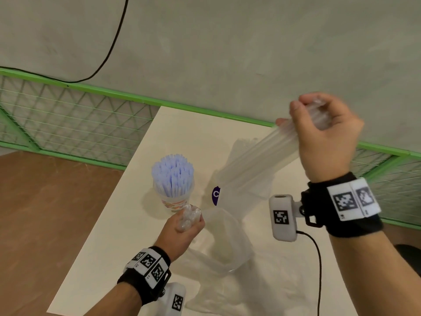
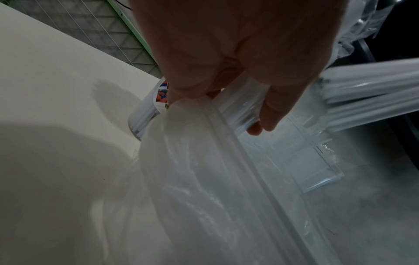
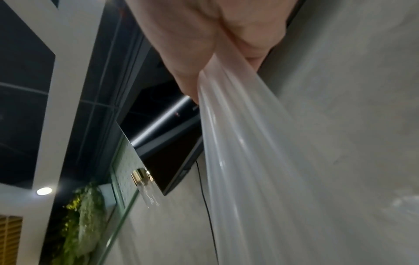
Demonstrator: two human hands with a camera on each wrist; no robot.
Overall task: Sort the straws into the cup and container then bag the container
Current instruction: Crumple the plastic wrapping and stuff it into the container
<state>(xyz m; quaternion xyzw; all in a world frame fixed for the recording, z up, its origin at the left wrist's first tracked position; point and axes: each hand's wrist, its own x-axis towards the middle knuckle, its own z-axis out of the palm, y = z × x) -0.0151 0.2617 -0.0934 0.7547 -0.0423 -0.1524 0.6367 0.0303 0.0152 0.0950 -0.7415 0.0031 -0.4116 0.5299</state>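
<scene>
A printed cup (image 1: 174, 200) packed with thin pale-blue straws (image 1: 172, 174) stands mid-table; its side shows in the left wrist view (image 2: 147, 109). My right hand (image 1: 314, 117) is raised at the right and grips one end of a bundle of wide clear straws (image 1: 257, 156) (image 3: 249, 161). The bundle slants down-left, its low end at a clear container (image 1: 241, 195) (image 2: 315, 161) with a purple label (image 1: 215, 194). My left hand (image 1: 189, 218) (image 2: 226, 71) grips the bunched rim of a clear plastic bag (image 1: 227, 247) (image 2: 204, 179), just in front of the cup.
The cream table (image 1: 141, 201) ends at the left over a brown floor (image 1: 45, 213). A green mesh fence (image 1: 79, 124) runs behind it, against a grey wall. A black cable (image 1: 319, 258) hangs from my right wrist camera. More crumpled plastic lies at the near right.
</scene>
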